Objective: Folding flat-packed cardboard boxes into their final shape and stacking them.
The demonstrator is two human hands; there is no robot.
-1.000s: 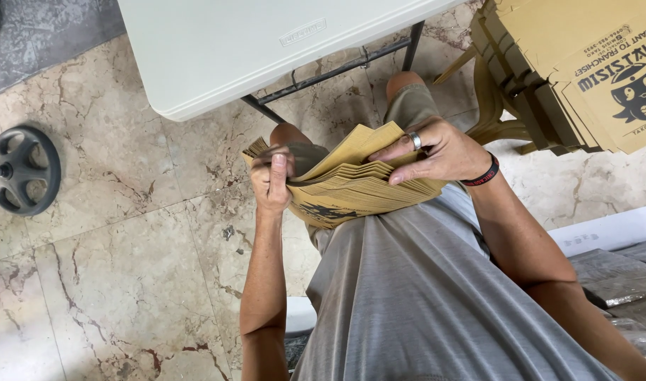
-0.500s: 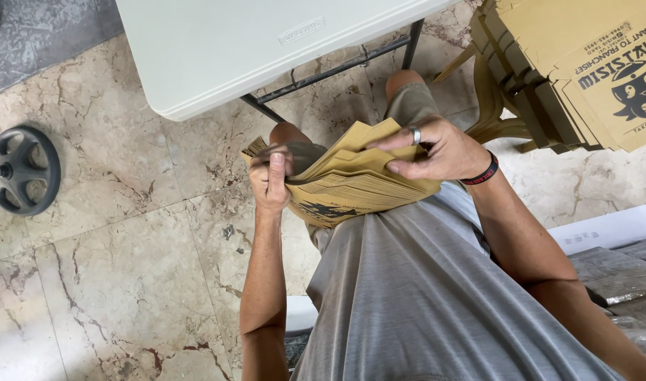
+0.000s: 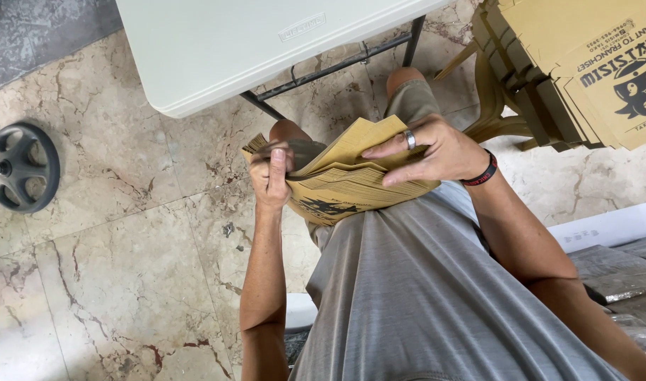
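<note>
— Head view, looking straight down: what are the hands busy with?

— Both are on a stack of flat brown cardboard sheets (image 3: pixel 351 185), held in front of the person's stomach above the knees. The left hand (image 3: pixel 271 176) is closed around the stack's left end, thumb lying on top. The right hand (image 3: pixel 430 150) grips the upper sheets from the right, fingers spread over them and lifting the top one, so the stack fans open a little at that side.

— Anything on that right hand?

— A ring on one finger and a dark wristband (image 3: pixel 480 174).

— And around the person?

— A white folding tabletop (image 3: pixel 231 49) stands just ahead, over a marble floor (image 3: pixel 111 268). To the right, a taller pile of the same brown cardboard (image 3: pixel 570 63) rests on a tan plastic chair (image 3: pixel 489 106). Far left on the floor lies a dark wheel-shaped object (image 3: pixel 19 167), well apart from the hands.
</note>
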